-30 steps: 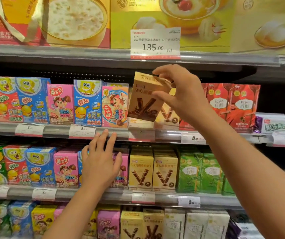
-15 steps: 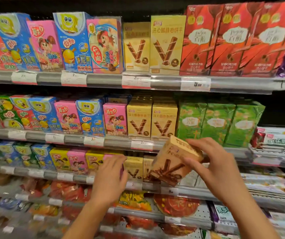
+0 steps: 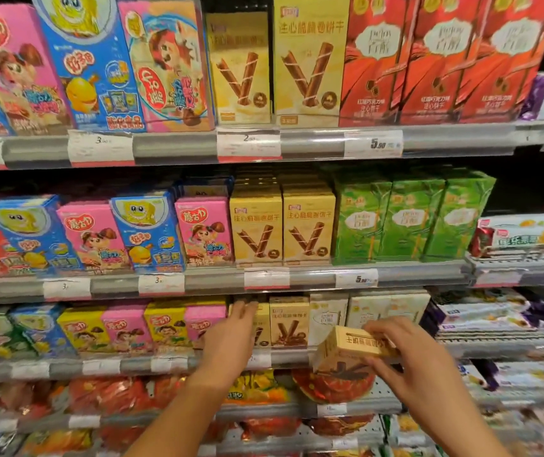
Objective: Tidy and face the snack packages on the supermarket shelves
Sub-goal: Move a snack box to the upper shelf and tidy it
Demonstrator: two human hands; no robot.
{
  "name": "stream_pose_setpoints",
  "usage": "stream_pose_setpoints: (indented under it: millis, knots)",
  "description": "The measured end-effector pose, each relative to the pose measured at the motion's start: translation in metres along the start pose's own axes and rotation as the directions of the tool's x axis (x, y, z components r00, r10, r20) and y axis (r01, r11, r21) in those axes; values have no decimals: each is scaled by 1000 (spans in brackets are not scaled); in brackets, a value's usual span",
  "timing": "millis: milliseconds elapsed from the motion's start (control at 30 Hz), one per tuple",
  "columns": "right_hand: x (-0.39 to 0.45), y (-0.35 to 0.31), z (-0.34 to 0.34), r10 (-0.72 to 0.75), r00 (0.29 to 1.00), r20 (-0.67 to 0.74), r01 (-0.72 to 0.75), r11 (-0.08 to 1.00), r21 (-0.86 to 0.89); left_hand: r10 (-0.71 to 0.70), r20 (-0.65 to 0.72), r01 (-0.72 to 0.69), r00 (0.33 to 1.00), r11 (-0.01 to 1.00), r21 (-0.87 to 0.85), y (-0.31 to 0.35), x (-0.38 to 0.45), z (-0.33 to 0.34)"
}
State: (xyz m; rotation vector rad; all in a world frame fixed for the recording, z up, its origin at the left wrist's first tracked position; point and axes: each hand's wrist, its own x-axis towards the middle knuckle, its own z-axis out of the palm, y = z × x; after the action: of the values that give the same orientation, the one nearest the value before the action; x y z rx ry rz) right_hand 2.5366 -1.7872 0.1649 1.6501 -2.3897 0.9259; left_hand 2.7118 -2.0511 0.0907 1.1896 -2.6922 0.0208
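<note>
Low and right of the frame's middle, the right hand (image 3: 409, 364) pinches a tan snack box (image 3: 349, 354), tilted, probably to slot it in. The left hand (image 3: 231, 338), fingers straight, touches the shelf boxes (image 3: 288, 321).

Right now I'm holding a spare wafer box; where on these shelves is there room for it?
The wafer box is held by the right hand. The only possible opening is on the third shelf, where the left hand reaches in between the pink box and the standing wafer box. The yellow wafer rows and green boxes above are packed tight.
</note>
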Motion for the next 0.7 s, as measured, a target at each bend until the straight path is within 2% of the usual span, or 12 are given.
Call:
stream_pose_setpoints:
  millis: [100, 233, 333, 467, 533, 700]
  knots:
    - [-4, -13, 16, 56, 998, 3, -56, 998, -11, 78, -53, -81, 996, 995, -54, -11, 1, 0]
    - [-6, -32, 36, 112, 994, -12, -112, 993, -29, 174, -55, -175, 983, 985, 2, -25, -4, -3]
    - [-2, -48, 52, 119, 992, -47, -120, 992, -26, 187, -87, -192, 978, 980, -47, -36, -21, -13]
    - [8, -67, 76, 122, 986, -110, -125, 992, -24, 260, -279, -321, 924, 926, -201, -67, -51, -18]
    - [15, -77, 90, 104, 988, -115, -107, 994, -18, 249, -293, -318, 923, 923, -217, -85, -65, -19]
    - [42, -96, 122, -3, 995, -100, -3, 998, -60, 192, -224, -233, 955, 958, -170, -116, -85, -14]
